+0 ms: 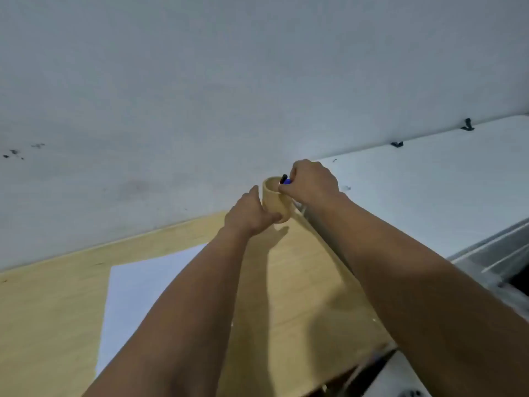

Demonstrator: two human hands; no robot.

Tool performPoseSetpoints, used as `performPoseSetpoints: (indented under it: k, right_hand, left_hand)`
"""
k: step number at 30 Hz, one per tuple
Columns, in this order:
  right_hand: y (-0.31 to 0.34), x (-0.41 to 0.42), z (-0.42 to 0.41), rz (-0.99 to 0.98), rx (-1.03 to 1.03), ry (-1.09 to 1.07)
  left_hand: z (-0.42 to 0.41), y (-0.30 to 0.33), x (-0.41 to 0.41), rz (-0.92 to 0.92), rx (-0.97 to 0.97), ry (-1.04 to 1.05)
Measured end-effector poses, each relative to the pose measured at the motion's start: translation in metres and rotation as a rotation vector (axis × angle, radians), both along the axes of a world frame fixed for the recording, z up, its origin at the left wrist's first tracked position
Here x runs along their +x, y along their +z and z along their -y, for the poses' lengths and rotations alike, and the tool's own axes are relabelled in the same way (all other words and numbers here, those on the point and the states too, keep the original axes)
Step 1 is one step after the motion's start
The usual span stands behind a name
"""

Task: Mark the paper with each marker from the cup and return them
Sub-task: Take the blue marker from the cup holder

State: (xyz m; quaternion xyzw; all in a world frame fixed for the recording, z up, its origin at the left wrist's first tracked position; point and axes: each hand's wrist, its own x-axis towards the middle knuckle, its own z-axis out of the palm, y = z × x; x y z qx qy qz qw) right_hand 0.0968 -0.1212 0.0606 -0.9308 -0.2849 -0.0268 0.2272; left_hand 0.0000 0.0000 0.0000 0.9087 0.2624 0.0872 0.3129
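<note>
head: 1 view | faces forward-down, tilted | near wooden table (57,310) and wall (200,81)

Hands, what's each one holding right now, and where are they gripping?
Left hand grips the wooden cup around its side; right hand pinches a blue marker near its top, at the cup's rim.

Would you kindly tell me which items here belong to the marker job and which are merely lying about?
Job: tan cylindrical wooden cup, blue-and-black marker, white paper sheet, left hand, right hand.
Lying about: two small black clips on the white surface.
</note>
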Motion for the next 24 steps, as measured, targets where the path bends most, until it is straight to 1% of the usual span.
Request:
performPoseSetpoints:
  k: [2, 6, 10, 14, 17, 20, 24]
  right_hand:
    - [-0.007, 0.01, -0.007, 0.002, 0.058, -0.019]
    - [-0.015, 0.022, -0.018, -0.013, 0.125, -0.016]
    - [-0.019, 0.029, -0.023, -0.053, 0.159, -0.028]
    - [-0.029, 0.028, -0.024, -0.108, 0.222, -0.021]
    - [-0.021, 0.027, -0.022, -0.12, 0.277, -0.03]
    - [0.004, 0.023, -0.016, -0.132, 0.394, -0.06]
    - [0.047, 0.013, -0.008, -0.188, 0.696, -0.031]
  left_hand:
    - [-0.003, -0.009, 0.016, 0.085, -0.076, 0.013]
    - [-0.006, -0.022, 0.037, 0.186, -0.201, 0.05]
    - [-0.01, -0.034, 0.045, 0.258, -0.194, 0.089]
    - [-0.011, -0.036, 0.045, 0.255, -0.168, 0.099]
    - [-0.011, -0.033, 0.045, 0.255, -0.179, 0.081]
    - [-0.011, -0.024, 0.037, 0.245, -0.157, 0.051]
    - [-0.015, -0.001, 0.015, 0.169, -0.065, 0.05]
